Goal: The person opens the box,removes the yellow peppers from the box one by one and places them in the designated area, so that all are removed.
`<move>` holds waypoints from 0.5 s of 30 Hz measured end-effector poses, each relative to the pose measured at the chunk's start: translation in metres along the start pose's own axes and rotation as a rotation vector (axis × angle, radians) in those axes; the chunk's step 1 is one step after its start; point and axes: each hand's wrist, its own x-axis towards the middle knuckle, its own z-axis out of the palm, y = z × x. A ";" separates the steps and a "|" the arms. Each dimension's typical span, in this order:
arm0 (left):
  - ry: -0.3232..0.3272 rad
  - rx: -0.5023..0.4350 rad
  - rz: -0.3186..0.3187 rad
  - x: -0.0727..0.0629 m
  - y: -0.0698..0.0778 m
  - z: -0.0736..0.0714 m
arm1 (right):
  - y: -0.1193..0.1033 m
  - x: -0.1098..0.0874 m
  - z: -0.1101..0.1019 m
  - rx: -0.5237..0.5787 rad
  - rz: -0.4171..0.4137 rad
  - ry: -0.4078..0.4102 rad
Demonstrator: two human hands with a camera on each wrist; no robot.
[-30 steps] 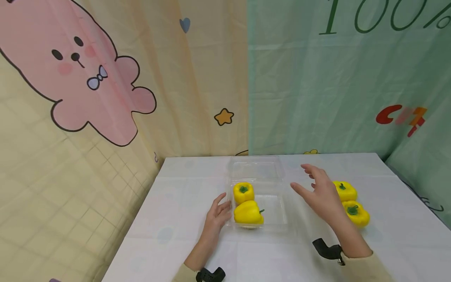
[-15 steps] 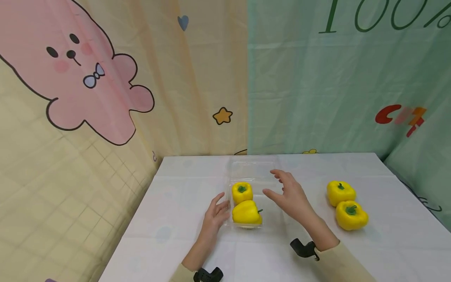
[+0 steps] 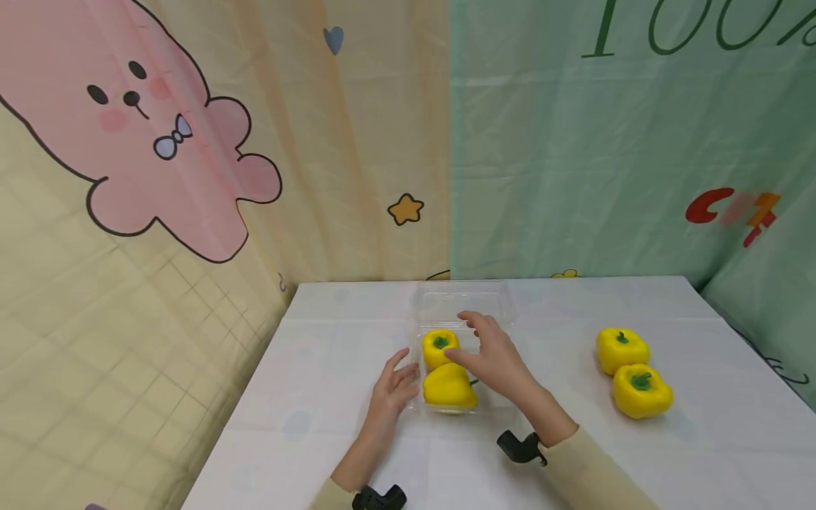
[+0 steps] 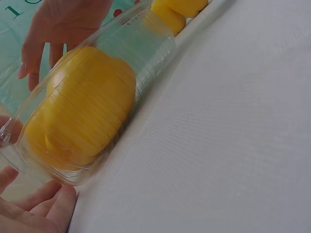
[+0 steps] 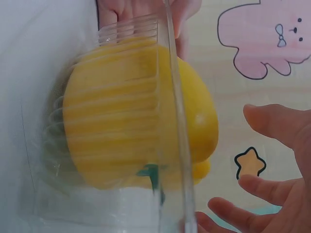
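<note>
A clear plastic clamshell box (image 3: pixel 446 409) lies with its lid folded back, two yellow bell peppers in its left half. The rear pepper (image 3: pixel 435 347) stands stem up; the front pepper (image 3: pixel 448 388) lies on its side, stem to the right. My left hand (image 3: pixel 395 389) rests its fingertips at the box's left wall; the left wrist view shows those fingers (image 4: pixel 63 206) at a lower corner. Over the box hovers my right hand (image 3: pixel 494 358), thumb and fingers spread, holding nothing. In the right wrist view its fingers (image 5: pixel 267 189) are apart from the pepper (image 5: pixel 116 111).
Two more yellow bell peppers stand on the table to the right, one farther back (image 3: pixel 622 349) and one nearer (image 3: pixel 642 393). The box's transparent lid (image 3: pixel 462 304) lies toward the table's back edge. A white cloth (image 3: pixel 299 382) covers the table, and printed curtains (image 3: pixel 542 142) hang behind.
My right hand has moved left from beside the two right-hand peppers to above the box, uncovering those peppers. My left hand has stayed at the box's left side.
</note>
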 end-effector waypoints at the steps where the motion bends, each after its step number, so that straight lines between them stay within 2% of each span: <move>1: -0.001 0.000 0.002 0.000 0.000 0.000 | -0.001 0.001 0.002 0.001 0.007 -0.005; 15: -0.010 -0.024 0.013 -0.001 0.000 0.000 | -0.002 0.015 0.028 -0.035 0.088 -0.025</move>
